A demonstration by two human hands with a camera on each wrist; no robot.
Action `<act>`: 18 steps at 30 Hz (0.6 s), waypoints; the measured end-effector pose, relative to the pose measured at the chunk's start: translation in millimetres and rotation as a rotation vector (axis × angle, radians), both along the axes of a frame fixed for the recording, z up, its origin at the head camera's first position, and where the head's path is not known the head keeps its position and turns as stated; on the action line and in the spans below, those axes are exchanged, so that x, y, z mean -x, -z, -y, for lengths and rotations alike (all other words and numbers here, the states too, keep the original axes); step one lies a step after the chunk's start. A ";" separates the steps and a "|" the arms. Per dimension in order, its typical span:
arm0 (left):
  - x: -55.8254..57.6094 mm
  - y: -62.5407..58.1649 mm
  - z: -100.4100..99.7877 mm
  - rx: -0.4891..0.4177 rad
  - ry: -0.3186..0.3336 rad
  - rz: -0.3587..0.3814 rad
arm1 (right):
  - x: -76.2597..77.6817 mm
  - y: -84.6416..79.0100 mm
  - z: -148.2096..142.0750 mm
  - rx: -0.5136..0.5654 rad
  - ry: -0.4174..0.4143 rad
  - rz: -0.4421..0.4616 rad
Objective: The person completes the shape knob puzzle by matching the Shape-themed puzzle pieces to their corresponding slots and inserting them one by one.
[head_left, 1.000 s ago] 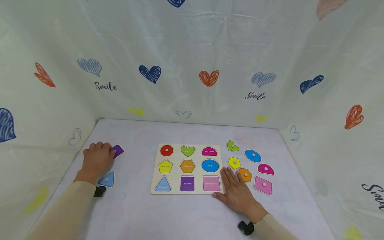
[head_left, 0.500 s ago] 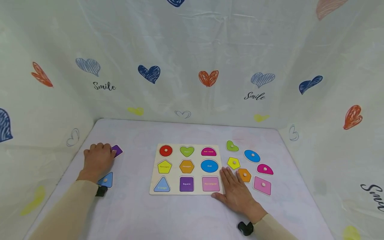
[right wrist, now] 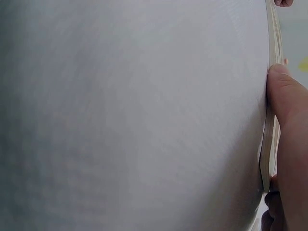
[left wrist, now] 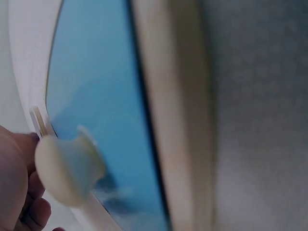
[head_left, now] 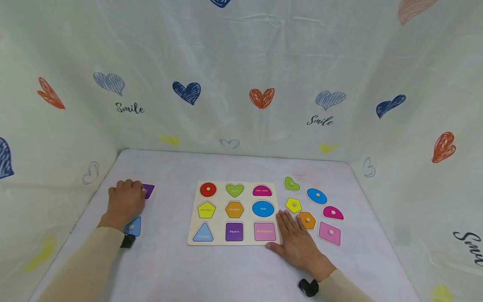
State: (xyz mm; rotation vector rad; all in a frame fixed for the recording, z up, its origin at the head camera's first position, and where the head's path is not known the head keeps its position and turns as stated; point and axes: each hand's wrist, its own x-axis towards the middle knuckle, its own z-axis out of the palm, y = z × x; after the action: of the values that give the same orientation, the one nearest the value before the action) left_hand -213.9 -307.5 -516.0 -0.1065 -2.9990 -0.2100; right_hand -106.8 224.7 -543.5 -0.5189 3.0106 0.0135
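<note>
At the left of the table my left hand (head_left: 126,201) has its fingers curled over a purple square puzzle piece (head_left: 148,191), whose right part shows beyond the thumb. Its knob is hidden under the fingers. Below the wrist lies a blue triangle piece (head_left: 133,227); in the left wrist view its pale knob (left wrist: 67,168) looms close, beside the hand. My right hand (head_left: 296,243) lies flat with straight fingers against the right edge of a wooden shape board (head_left: 220,218). The right wrist view shows the thumb (right wrist: 288,96) at the board's side. A red circle piece (head_left: 208,189) sits in the board's top-left recess.
Right of the board lie loose knobbed pieces: a green heart (head_left: 291,183), blue oval (head_left: 317,196), yellow pentagon (head_left: 293,205), magenta half round (head_left: 333,212), orange hexagon (head_left: 307,220) and pink rectangle (head_left: 329,233). Heart-printed curtains (head_left: 226,54) enclose the table's back and sides.
The purple square has turned under my left fingers, and that hand has shifted slightly to the right. My right hand and the board stay in place.
</note>
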 end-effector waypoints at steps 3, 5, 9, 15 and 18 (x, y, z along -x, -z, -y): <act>0.7 2.2 0.8 0.014 0.006 -0.014 | 0.2 -1.1 0.6 0.007 0.002 0.004; 0.5 3.8 1.2 0.029 0.019 -0.030 | -0.2 -1.2 1.0 0.011 0.004 0.009; -0.4 5.2 0.6 0.046 0.045 -0.072 | -0.8 -0.7 1.5 0.014 0.006 0.010; 0.4 -0.5 -2.5 0.038 0.071 -0.102 | -0.2 -0.1 0.9 0.012 0.003 0.017; 1.7 -4.4 -6.4 0.039 0.083 -0.114 | 0.5 -0.6 0.4 0.016 0.001 0.018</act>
State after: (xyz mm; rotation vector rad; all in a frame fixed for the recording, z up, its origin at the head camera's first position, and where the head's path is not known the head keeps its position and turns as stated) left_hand -215.5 -301.2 -511.6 -0.2390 -2.8886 -0.1480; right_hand -107.3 224.3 -542.9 -0.5155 2.9955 -0.0152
